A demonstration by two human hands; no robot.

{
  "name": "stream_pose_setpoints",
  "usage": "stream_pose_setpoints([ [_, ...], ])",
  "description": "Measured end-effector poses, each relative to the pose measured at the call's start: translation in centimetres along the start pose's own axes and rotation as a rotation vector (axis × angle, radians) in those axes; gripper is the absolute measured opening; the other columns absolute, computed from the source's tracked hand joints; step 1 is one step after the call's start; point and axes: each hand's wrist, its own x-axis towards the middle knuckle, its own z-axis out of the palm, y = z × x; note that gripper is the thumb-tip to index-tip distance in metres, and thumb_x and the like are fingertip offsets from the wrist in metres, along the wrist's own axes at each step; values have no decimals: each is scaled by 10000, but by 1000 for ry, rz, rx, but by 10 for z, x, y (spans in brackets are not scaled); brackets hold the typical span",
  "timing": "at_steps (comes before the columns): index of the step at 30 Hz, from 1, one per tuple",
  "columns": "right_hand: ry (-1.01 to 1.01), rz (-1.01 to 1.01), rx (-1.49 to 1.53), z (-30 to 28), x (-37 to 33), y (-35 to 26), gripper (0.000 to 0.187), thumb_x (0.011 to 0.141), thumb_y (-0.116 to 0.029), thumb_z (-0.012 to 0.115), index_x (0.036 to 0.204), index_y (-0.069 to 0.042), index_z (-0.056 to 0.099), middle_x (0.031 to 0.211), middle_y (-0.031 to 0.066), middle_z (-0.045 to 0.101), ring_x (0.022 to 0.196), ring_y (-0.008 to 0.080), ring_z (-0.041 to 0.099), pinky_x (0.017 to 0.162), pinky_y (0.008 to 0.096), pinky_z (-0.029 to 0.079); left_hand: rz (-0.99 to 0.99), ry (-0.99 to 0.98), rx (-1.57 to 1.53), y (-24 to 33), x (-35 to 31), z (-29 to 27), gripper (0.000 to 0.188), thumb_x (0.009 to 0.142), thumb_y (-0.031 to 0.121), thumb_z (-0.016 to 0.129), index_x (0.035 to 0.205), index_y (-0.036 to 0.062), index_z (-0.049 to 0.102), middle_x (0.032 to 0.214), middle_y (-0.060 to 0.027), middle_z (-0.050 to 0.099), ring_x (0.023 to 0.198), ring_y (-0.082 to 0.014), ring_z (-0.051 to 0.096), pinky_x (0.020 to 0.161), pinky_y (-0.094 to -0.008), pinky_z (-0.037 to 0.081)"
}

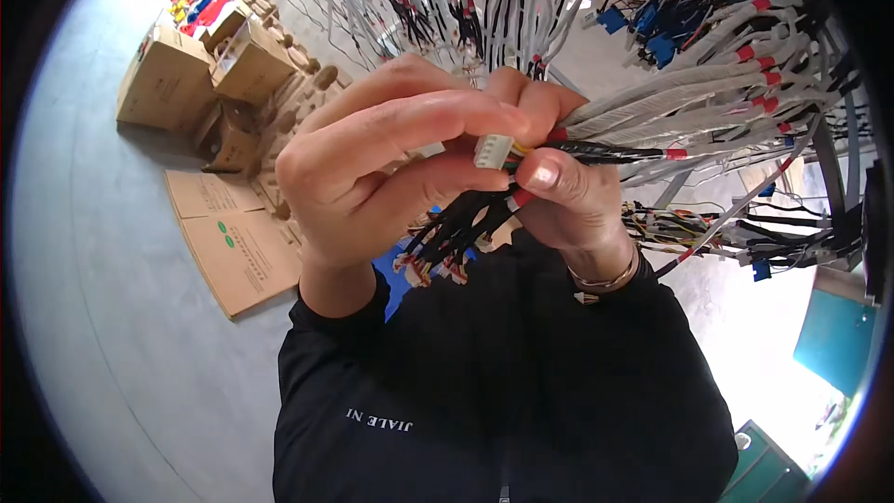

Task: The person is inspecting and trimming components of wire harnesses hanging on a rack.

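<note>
A small white plug connector with a row of slots sits between the thumb and index fingertip of my left hand. Coloured wires run from it toward my right hand, whose thumb and fingers are closed round a black-sleeved wire harness banded with red tape. Below my hands hangs a cluster of black cable ends tipped with white connectors. My fingers partly cover the wires behind the plug, and a bracelet circles my right wrist.
Bundles of white-sleeved cables with red bands spread to the right, with blue connectors among them. More wires hang ahead. Cardboard boxes and a flattened carton lie on the floor to the left.
</note>
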Motion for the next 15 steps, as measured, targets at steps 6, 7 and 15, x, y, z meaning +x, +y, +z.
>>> stream_pose_setpoints([
  [6,9,23,10,12,5,-5,191,813,-178,731,844,-29,616,872,43,566,687,71,470,589,200,355,109,-16,47,7,12,-6,395,653,190,782,888,-93,638,816,-140,641,733,-220,596,643,-314,465],
  [7,17,19,7,13,5,-5,191,811,-177,733,839,-28,617,869,43,568,696,74,479,595,202,361,99,-38,70,10,15,-8,397,649,193,784,886,-91,642,816,-137,644,739,-221,601,650,-313,469],
  [15,34,-7,24,18,6,-3,187,808,-164,736,832,-18,620,883,55,590,758,99,524,661,219,395,71,-50,159,15,14,-13,397,639,211,786,871,-85,660,806,-126,649,759,-213,617,676,-304,482],
])
